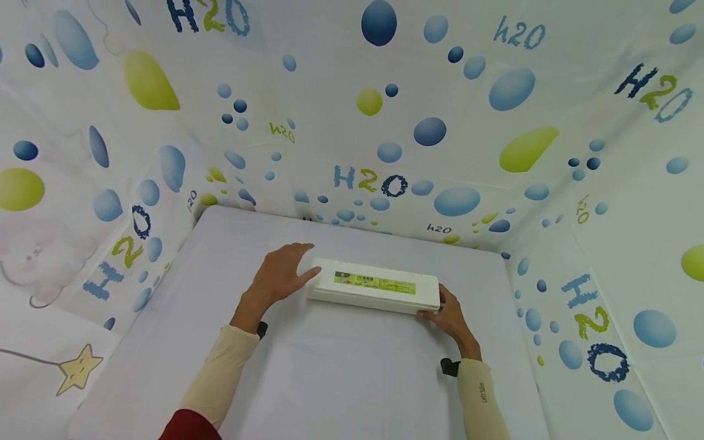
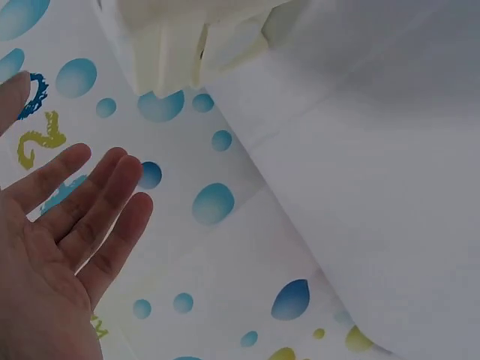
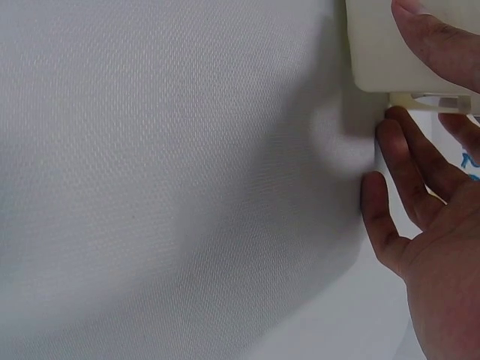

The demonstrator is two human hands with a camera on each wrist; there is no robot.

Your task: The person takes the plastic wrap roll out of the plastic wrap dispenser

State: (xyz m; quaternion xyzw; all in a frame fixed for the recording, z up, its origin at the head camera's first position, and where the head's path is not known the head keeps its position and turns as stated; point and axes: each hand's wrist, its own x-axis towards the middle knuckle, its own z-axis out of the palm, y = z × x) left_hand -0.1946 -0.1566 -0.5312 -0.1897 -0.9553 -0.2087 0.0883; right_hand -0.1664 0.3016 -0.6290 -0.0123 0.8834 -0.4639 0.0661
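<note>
A long white plastic box [image 1: 379, 300] with a yellow-green label [image 1: 375, 282] along its top lies across the white table. My right hand [image 1: 452, 315] grips its right end, the thumb at the front and the fingers round the end. In the right wrist view the thumb [image 3: 442, 49] of that hand lies against a face of the box [image 3: 375, 45]. My left hand [image 1: 279, 272] hovers by the left end, fingers spread and thumb apart, holding nothing. The left wrist view shows the open palm [image 2: 45, 270] near the ridged end of the box [image 2: 172, 52].
A white cloth-covered table [image 1: 341, 373] carries the box. Behind it and on both sides stand white walls [image 1: 330, 79] printed with blue and green drops and lettering. Dark wrist straps [image 1: 450, 366] sit at both sleeves.
</note>
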